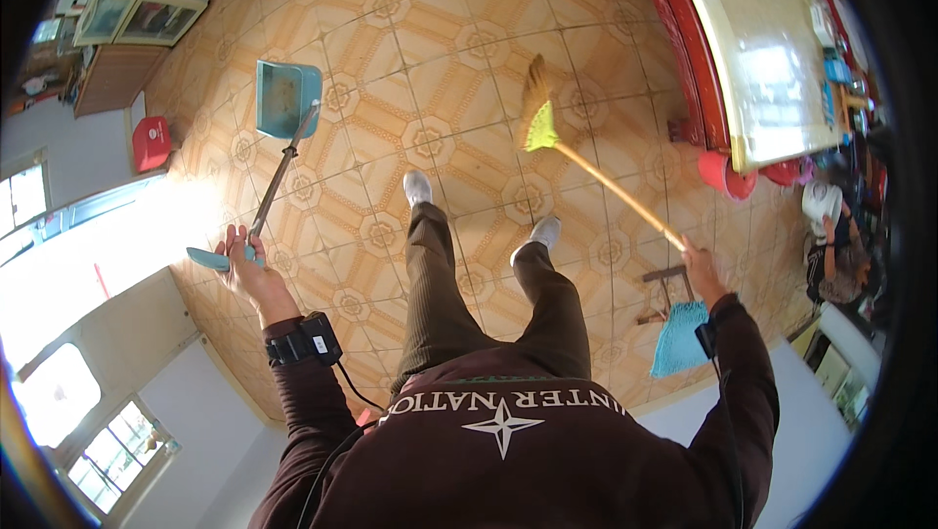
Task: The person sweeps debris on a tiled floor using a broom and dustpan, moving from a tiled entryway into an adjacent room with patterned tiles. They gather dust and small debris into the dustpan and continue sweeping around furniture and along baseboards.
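Note:
My left hand (249, 272) is closed around the teal handle of a long-handled dustpan. The dustpan's teal pan (282, 98) lies at the upper left over the tiled floor, with its dark pole running down to my hand. In my right hand (705, 272) is the end of the wooden stick of a broom (542, 126). The broom has a yellow-green head and brown bristles, which are slightly blurred over the tiles. Broom head and dustpan are well apart, on either side of my feet.
A red wooden table (703, 89) with a covered top stands at the upper right, red buckets (725, 174) by its corner. Near my right hand is a stool with a turquoise cover (678, 342). A person (843, 258) holds a white container at far right. A red bin (152, 143) stands left.

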`<state>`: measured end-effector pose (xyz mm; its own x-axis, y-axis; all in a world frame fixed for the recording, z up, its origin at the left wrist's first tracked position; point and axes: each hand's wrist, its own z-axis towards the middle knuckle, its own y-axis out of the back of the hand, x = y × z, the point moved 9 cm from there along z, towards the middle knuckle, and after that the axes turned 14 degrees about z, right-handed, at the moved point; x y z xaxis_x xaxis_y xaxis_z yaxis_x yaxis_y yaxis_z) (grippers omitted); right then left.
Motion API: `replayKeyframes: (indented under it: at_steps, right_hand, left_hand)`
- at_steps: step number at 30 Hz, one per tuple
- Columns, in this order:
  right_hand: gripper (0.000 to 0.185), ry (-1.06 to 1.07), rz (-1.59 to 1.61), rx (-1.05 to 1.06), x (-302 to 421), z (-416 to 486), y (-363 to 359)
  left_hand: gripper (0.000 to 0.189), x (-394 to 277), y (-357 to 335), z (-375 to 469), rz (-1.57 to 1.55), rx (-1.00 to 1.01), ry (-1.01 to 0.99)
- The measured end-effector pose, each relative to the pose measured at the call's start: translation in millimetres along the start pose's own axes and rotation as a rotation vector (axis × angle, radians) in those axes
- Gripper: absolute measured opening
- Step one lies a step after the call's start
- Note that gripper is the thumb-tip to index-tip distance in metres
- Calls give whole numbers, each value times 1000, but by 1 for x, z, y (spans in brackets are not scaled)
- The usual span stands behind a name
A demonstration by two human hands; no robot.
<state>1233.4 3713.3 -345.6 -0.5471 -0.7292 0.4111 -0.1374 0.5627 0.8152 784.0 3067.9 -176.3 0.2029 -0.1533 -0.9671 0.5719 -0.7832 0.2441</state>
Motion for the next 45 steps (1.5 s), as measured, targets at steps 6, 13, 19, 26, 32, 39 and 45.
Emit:
replayKeyframes:
  at_steps: [6, 13, 19, 26, 32, 39, 45]
  right_hand:
    - [31, -337, 206, 486, 157, 91, -110]
    - [23, 346, 130, 368, 509, 312, -263]
    - [20, 247, -40, 347, 532, 485, -243]
    - [23, -95, 112, 77, 335, 475, -99]
    - [31, -343, 384, -273, 182, 364, -104]
    - [35, -712, 489, -288, 105, 101, -172]
    - [32, -798, 517, -241, 96, -59, -169]
  left_hand:
    - [27, -13, -28, 77, 5, -21, -51]
    - [28, -13, -61, 201, 128, -9, -106]
    - [28, -16, -98, 244, 278, 31, -84]
    - [27, 3, -137, 243, 295, 137, -47]
    - [27, 12, -185, 199, 301, 208, -65]
    - [31, 29, -240, 116, 191, 368, -64]
    - [30, 18, -271, 26, 174, 552, -120]
